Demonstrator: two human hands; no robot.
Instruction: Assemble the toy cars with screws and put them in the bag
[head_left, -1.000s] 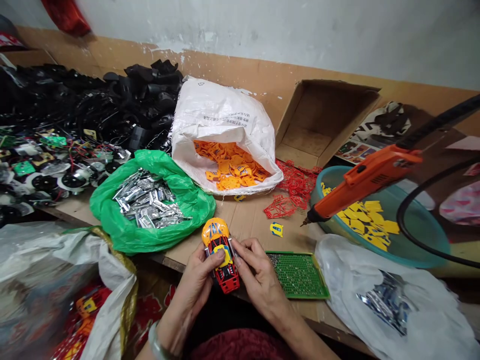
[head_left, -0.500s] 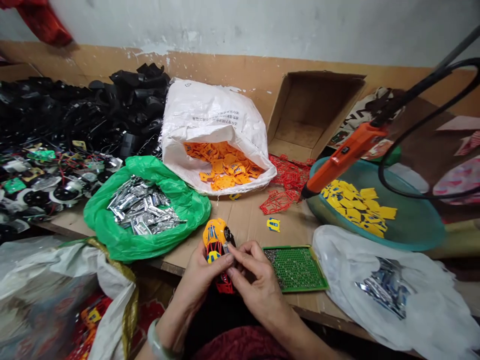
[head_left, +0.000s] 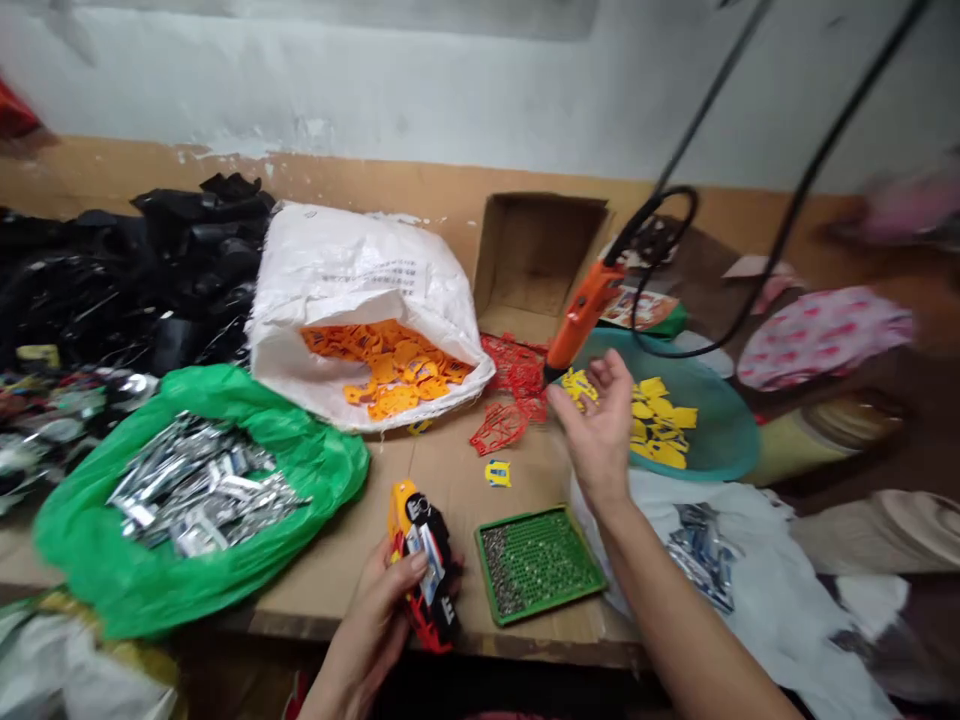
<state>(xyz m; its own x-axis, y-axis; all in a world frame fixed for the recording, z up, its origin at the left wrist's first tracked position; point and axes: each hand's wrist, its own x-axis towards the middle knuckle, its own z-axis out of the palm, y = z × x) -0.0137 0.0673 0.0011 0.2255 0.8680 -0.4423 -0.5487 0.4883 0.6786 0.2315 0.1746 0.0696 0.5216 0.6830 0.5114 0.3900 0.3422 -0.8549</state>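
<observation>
The one view comes from a camera on the person's head, above the near edge of the worktop [head_left: 442, 475], facing forward and down, with the wall [head_left: 375, 110] filling the upper part. The left hand [head_left: 379, 600] and right hand [head_left: 604, 430] enter from the bottom edge, close to the camera, while the wide framing spans from the green bag [head_left: 322, 480] on the left past the teal basin [head_left: 724, 420] on the right.
</observation>
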